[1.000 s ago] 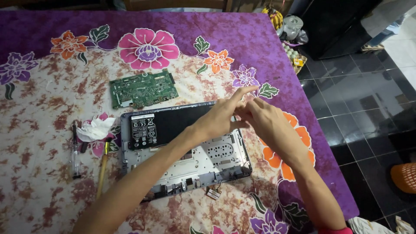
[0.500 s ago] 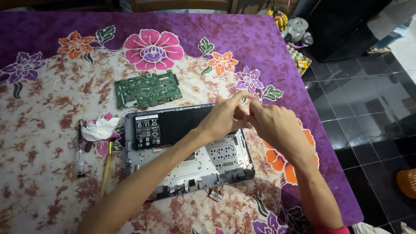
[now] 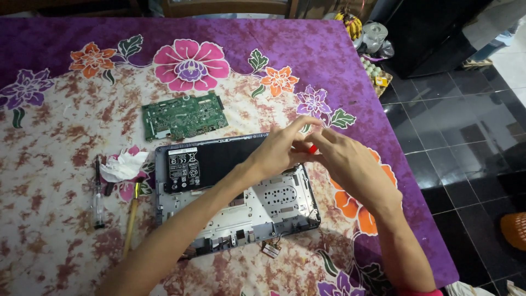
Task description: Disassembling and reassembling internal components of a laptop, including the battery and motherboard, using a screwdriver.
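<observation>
Pinching a small red object [image 3: 312,148] between fingertips of left hand [image 3: 279,151] and right hand [image 3: 353,167], fingers pressed together, opened laptop base [image 3: 274,203] just beneath them

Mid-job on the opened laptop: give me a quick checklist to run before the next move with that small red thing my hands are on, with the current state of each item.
1. Small red item pinched between both hands: ok; left hand and right hand meet over it.
2. What the red item is: cannot tell, mostly hidden by the fingers.
3. Laptop base lies flat on the floral cloth: ok.
4. Black battery seated in the base: ok, though fastening cannot be told.
5. Green circuit board set apart from the base: ok.
6. Screwdriver and yellow-handled tool lie left of the base: ok.
</observation>
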